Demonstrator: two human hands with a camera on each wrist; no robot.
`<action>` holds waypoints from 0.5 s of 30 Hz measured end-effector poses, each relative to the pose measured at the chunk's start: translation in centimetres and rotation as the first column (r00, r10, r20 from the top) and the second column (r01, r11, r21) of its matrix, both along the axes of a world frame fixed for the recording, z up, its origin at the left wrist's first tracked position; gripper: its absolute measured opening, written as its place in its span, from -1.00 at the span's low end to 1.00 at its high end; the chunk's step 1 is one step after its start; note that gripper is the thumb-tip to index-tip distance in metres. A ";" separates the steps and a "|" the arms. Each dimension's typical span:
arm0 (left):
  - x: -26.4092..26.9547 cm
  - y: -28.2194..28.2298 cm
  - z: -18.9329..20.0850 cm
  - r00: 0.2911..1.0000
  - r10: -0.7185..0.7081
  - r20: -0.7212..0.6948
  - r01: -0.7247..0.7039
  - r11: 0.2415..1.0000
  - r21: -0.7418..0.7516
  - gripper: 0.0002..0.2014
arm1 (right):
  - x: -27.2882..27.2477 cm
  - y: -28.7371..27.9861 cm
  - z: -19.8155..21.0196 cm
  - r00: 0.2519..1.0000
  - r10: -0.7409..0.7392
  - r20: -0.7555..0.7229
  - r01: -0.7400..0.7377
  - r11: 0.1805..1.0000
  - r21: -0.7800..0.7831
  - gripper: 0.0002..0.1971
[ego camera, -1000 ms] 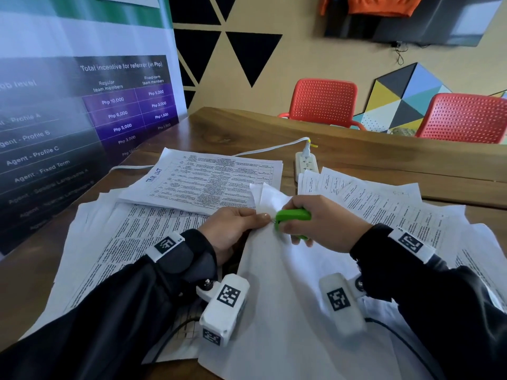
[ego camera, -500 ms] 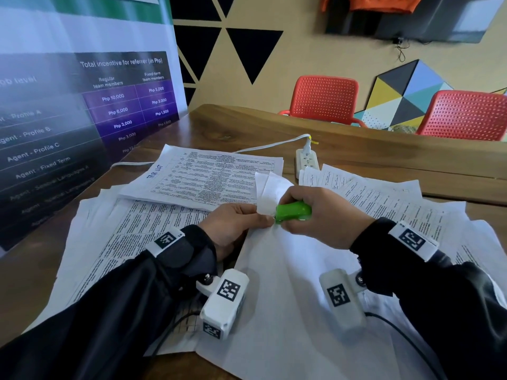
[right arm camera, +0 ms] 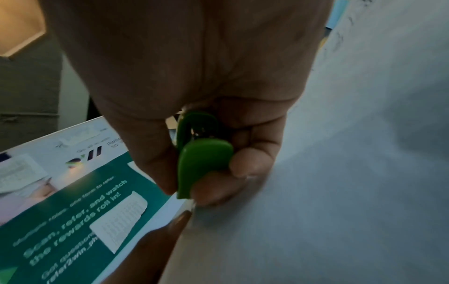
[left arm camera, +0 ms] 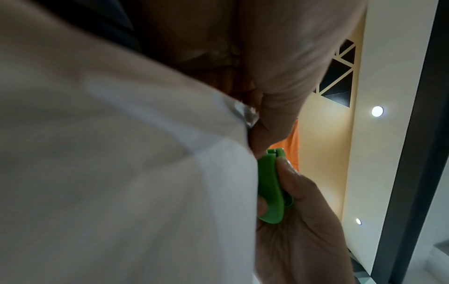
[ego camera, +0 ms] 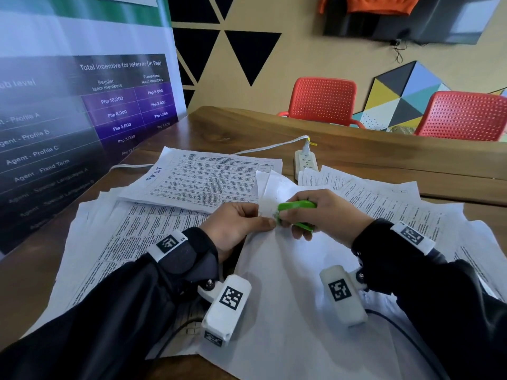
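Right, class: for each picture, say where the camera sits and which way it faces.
Head: on the head, facing down at dark sleeves, left hand, right hand and paper.
Left wrist: under the left wrist, facing up along its fingers.
Right wrist: under the right wrist, facing along its palm toward the banner.
Shared: all show the green tool.

- Staple remover [ego camera: 297, 212]: small, bright green plastic, claw type w/ metal inside. Held roughly level in right hand [ego camera: 329, 215], nose pointing left and touching the paper's corner.
- Paper sheaf [ego camera: 288, 283]: white, blank side up, several layers at far edge. Far corner raised and pinched by left hand [ego camera: 236, 229]; rest drapes twd the person over printed pgs.
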State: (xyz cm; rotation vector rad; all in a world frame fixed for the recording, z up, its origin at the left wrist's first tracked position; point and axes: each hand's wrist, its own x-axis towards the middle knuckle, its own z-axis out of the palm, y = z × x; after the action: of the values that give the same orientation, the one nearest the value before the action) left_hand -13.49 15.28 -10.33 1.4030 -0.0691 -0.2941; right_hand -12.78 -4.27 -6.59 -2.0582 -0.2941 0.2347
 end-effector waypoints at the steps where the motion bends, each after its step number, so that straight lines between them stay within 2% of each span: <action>1: 0.0 0.0 0.0 1.000 -0.001 0.001 0.001 1.000 -0.007 -0.53 | 0.0 0.0 -0.1 0.998 0.009 -0.067 -0.003 0.997 0.082 -0.80; 3: 0.1 0.0 -0.2 1.000 -0.016 0.003 0.016 1.000 -0.002 -0.55 | 0.1 0.3 -0.3 0.983 0.026 -0.183 0.019 0.971 0.239 -0.84; 5: 0.3 0.0 -0.5 0.999 -0.030 0.011 0.030 0.999 0.027 -0.72 | 0.4 0.4 -0.3 0.964 -0.016 -0.267 0.116 0.925 0.361 -0.87; 6: 0.3 0.0 -0.5 0.999 -0.037 0.012 0.036 0.998 0.043 -0.83 | 0.5 0.3 -0.2 0.956 -0.047 -0.290 0.168 0.896 0.410 -0.88; 8: 0.1 -0.1 -0.4 0.999 -0.045 0.004 0.045 0.998 0.051 -0.88 | 0.8 -0.1 0.1 0.966 -0.068 -0.248 0.176 0.878 0.445 -0.89; 10: 0.1 -0.1 -0.3 0.999 -0.033 -0.028 0.034 0.998 0.045 -0.91 | 0.7 -0.6 0.4 0.994 -0.060 -0.087 0.084 0.948 0.307 -0.89; 12: 0.2 0.0 -0.2 0.997 -0.013 -0.074 0.016 0.999 0.041 -0.92 | 0.3 -0.9 0.7 0.994 -0.021 0.110 0.024 0.999 -0.027 -0.88; 13: 0.4 0.0 -0.2 0.995 -0.009 -0.095 0.013 0.999 0.041 -0.91 | 0.1 -0.9 0.9 0.984 0.009 0.180 0.023 0.984 -0.178 -0.87; 15: 0.4 0.0 -0.2 0.993 -0.009 -0.120 0.014 0.999 0.044 -0.91 | -0.3 -0.8 1.3 0.963 0.067 0.262 0.029 0.939 -0.344 -0.83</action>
State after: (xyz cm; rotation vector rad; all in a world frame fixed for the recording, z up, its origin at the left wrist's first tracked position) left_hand -13.06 15.30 -10.58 1.4268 0.0280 -0.3904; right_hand -13.04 -5.08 -5.34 -2.4418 -0.4675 0.0133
